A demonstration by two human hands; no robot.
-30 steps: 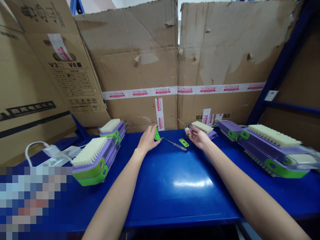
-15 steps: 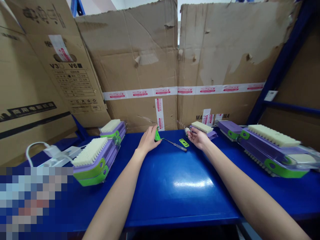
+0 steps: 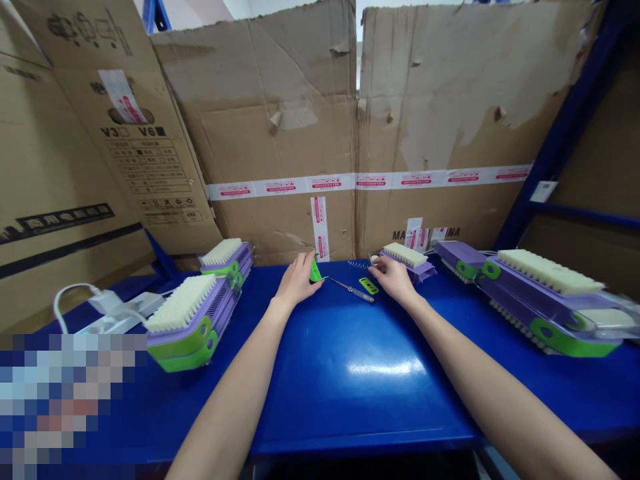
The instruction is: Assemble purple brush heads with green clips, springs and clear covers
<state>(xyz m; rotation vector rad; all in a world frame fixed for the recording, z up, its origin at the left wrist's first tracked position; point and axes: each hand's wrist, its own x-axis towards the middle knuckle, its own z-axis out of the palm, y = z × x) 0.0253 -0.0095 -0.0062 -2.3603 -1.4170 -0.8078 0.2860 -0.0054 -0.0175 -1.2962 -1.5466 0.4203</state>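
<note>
My left hand (image 3: 297, 281) is closed round a bright green plastic piece (image 3: 315, 271), low over the blue table. My right hand (image 3: 394, 279) pinches a small whitish part (image 3: 374, 260), mostly hidden by the fingers. A thin coil spring (image 3: 358, 265) sticks out leftward from that part. Between the hands lies a screwdriver (image 3: 359, 293) with a clear handle, its tip pointing at the green piece. A flat green plate with holes (image 3: 369, 286) rests beside it, just left of my right hand. Behind the right fingers is a purple brush with pale bristles (image 3: 406, 255).
Purple and green scrub brushes (image 3: 187, 313) stand at the left, near a white power strip (image 3: 123, 312) with a plug and cable. More brushes (image 3: 545, 300) lie at the right. Cardboard sheets (image 3: 280, 133) wall off the back of the blue table (image 3: 350, 400).
My right hand has turned and lowered slightly to the left; the spring has gone from slanting upward to lying nearly level near the table. My left hand has stayed put.
</note>
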